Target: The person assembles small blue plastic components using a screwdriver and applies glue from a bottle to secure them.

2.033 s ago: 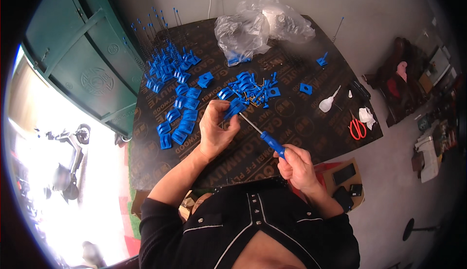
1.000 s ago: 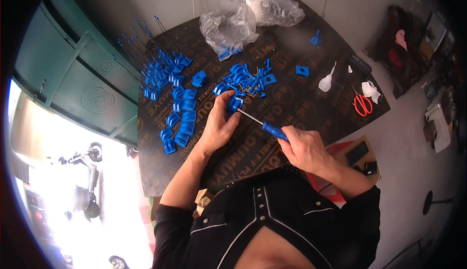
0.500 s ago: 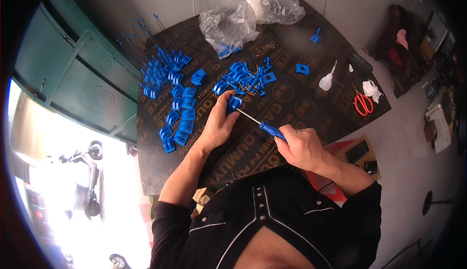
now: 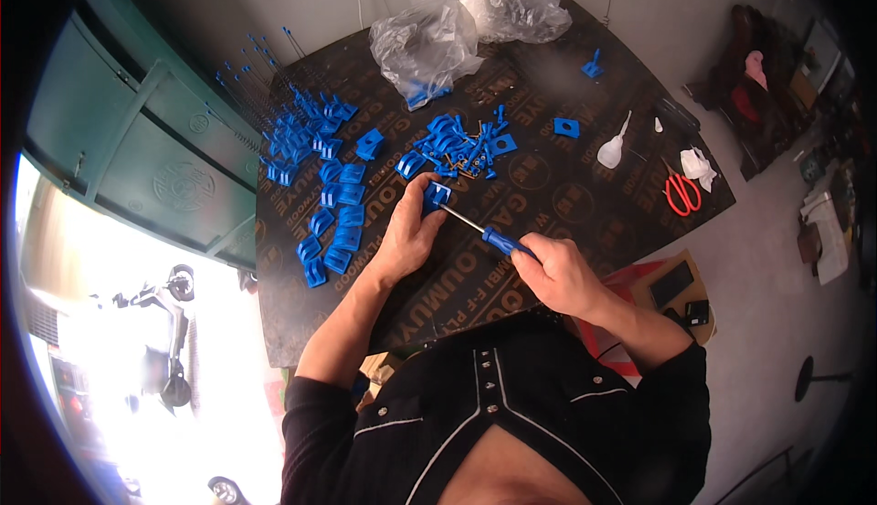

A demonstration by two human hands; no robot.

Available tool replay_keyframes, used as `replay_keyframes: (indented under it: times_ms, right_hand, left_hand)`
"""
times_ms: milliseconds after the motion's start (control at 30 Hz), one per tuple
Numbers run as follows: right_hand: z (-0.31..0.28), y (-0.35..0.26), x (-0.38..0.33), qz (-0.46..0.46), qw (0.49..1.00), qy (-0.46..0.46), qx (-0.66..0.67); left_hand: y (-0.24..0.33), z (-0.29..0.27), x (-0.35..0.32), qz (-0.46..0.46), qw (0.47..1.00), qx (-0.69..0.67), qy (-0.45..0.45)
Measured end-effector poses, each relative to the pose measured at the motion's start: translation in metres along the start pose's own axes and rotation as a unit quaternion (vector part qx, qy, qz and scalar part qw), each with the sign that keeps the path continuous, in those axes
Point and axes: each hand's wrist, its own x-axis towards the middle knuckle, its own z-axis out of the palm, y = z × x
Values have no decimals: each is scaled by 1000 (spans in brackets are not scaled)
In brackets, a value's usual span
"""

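Between the thumb and fingers of my left hand (image 4: 408, 236) is a small blue plastic part (image 4: 438, 195), held just above the table. My right hand (image 4: 559, 274) is wrapped round the blue handle of a screwdriver (image 4: 501, 239). Its metal shaft slants up and left, and the tip meets the blue part; the exact contact is too small to make out. Just beyond my left hand lies a loose pile of blue plastic pieces and screws (image 4: 457, 146). Similar curved blue pieces (image 4: 348, 214) stand in rows to the left of that hand.
Blue parts with upright springs (image 4: 297, 130) crowd the table's far left. Clear plastic bags (image 4: 427, 43) lie at the back. On the right are a white squeeze bottle (image 4: 614, 150), red-handled scissors (image 4: 681, 191) and crumpled white tissue (image 4: 699, 169). A green metal door (image 4: 155, 139) stands left of the table (image 4: 585, 231).
The screwdriver and my right hand have shifted very slightly left. The blue part in my left hand is tilted a little differently, showing more of its light edge.
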Motion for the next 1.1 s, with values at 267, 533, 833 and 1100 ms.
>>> replay_keyframes:
  times_ms: [267, 533, 833, 1100]
  right_hand:
    - [3, 9, -2, 108, 986, -23, 124]
    - [-7, 10, -7, 99, 994, -34, 31]
    - [-37, 60, 28, 77, 897, 120, -419]
    - [-30, 57, 46, 78, 867, 48, -490]
  left_hand:
    - [-5, 0, 0, -15, 999, 37, -5]
    - [-2, -2, 4, -48, 998, -44, 16]
    - [0, -3, 6, -100, 952, -287, 16]
    - [-12, -9, 6, -116, 874, -471, -12]
